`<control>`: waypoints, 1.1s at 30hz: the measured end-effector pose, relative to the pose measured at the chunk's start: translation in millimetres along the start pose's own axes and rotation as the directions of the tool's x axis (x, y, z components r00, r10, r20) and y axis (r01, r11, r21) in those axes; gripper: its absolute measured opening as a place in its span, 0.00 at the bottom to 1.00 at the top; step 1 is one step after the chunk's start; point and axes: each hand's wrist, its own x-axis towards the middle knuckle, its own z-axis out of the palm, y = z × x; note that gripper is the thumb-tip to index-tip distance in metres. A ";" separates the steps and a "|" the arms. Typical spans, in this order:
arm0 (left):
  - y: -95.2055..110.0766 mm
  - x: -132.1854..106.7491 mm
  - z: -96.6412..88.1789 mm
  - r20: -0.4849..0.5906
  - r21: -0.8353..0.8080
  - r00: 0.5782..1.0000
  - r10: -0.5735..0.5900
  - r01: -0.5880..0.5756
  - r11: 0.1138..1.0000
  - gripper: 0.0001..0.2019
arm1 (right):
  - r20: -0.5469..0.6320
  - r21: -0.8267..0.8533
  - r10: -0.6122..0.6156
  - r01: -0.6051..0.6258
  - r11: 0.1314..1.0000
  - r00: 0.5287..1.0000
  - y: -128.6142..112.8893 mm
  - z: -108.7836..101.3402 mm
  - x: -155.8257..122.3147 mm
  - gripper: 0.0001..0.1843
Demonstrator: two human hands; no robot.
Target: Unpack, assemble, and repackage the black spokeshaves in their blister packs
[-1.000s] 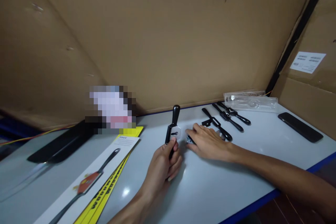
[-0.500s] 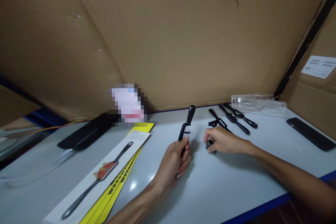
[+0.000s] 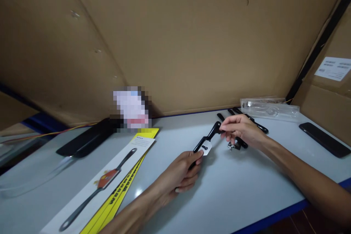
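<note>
My left hand [image 3: 181, 175] is closed round the lower end of a black handled tool [image 3: 207, 142] with a small silver plate at its middle, holding it tilted up to the right above the white table [image 3: 246, 182]. My right hand [image 3: 241, 129] pinches the tool's upper black tip with thumb and fingers. Just under my right hand lies a small metal part [image 3: 231, 146], beside several more black handled tools [image 3: 251, 120] laid side by side.
White and yellow packaging cards [image 3: 109, 186] picturing the tool lie at the left. Behind them sits a black tray [image 3: 85, 140]. A clear plastic blister pack [image 3: 270, 108] and a black phone [image 3: 323, 139] lie at the right. Cardboard walls [image 3: 178, 44] stand behind the table.
My right hand lifted off the table and took hold of the tool's top end. My left hand tilted the tool over to the right and lowered it a little.
</note>
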 end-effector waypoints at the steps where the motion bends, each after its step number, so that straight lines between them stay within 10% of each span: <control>1: 0.0 -0.7 -0.1 -0.005 0.035 1.000 -0.016 0.016 0.999 0.20 | -0.008 -0.019 -0.027 0.027 0.999 1.000 0.9 1.0 -0.1 0.10; 26: 5.2 -6.1 0.6 0.042 0.234 0.992 -0.115 0.102 0.967 0.23 | 0.100 -0.672 -0.301 0.287 0.682 0.948 24.3 41.3 -6.1 0.05; 33: 0.2 -6.2 1.5 -0.001 0.177 0.998 -0.069 0.068 0.982 0.20 | -0.098 -0.822 -0.461 0.190 0.537 0.882 2.3 2.0 -3.2 0.06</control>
